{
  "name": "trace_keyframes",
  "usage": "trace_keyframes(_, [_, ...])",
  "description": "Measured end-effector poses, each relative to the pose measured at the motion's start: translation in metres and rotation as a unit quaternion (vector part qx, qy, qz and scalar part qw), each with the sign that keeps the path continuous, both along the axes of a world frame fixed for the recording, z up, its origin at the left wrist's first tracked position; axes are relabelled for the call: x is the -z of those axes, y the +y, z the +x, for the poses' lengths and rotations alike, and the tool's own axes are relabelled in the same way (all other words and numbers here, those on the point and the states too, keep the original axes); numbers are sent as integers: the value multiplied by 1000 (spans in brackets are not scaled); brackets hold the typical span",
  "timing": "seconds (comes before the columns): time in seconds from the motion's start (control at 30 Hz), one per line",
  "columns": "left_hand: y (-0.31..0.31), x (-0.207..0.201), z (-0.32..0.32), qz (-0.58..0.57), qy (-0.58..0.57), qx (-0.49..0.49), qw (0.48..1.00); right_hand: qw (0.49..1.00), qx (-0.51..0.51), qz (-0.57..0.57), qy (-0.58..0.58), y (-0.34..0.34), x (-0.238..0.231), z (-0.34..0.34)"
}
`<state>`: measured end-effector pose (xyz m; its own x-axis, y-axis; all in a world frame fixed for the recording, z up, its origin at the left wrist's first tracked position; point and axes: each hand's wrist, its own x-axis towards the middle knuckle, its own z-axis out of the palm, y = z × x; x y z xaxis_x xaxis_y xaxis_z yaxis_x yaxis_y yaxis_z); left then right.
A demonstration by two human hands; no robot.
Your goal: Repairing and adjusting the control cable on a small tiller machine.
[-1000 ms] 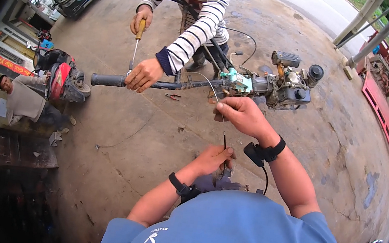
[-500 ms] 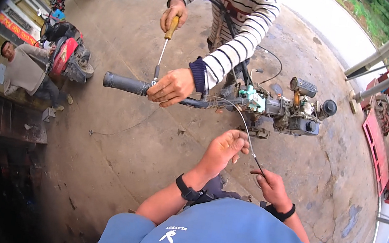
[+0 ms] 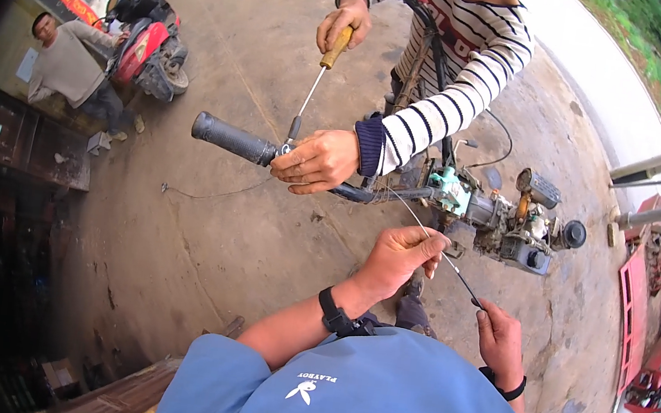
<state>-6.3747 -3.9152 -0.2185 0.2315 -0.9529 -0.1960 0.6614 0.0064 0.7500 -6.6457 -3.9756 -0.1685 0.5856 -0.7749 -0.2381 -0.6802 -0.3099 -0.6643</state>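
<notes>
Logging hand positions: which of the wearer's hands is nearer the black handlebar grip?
Left. The left hand is below and right of the black handlebar grip; the right hand is lower and farther right.

At four o'clock, the cable is sheathed in smooth material like plastic. At ten, the handlebar grip is covered with matt rubber. Rough, matt concrete is seen in the floor around eight.

Left grip on thin cable, right grip at black stretch (co-worker opposite).
</notes>
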Motion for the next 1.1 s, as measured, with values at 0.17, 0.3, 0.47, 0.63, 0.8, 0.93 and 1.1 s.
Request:
trace_keyframes(0.17, [-23,26,-28,46,-27,-28,998,996,-76,20,-38,-57,15,16])
trace_keyframes(0.3, [-32,18,-25,67,-73,-104,990,984,-152,37,-90,-95,44,25])
trace_keyframes(0.47, [-38,13,-5,105,-55,-203,972,973,-191,80,-101,-117,61,8])
trace_keyframes(0.63, [-39,21,-8,124,-54,-181,974,960,-233,84,-130,-133,69,46])
trace_keyframes(0.8, [-32,18,11,122,-35,-290,948,940,-292,30,-175,-141,81,88])
trace_keyframes(0.93, [-20,15,23,163,-124,-322,924,940,-302,85,-131,-143,81,81])
trace_keyframes(1.1, [-20,23,16,206,-170,-257,929,935,-301,77,-173,-120,85,126])
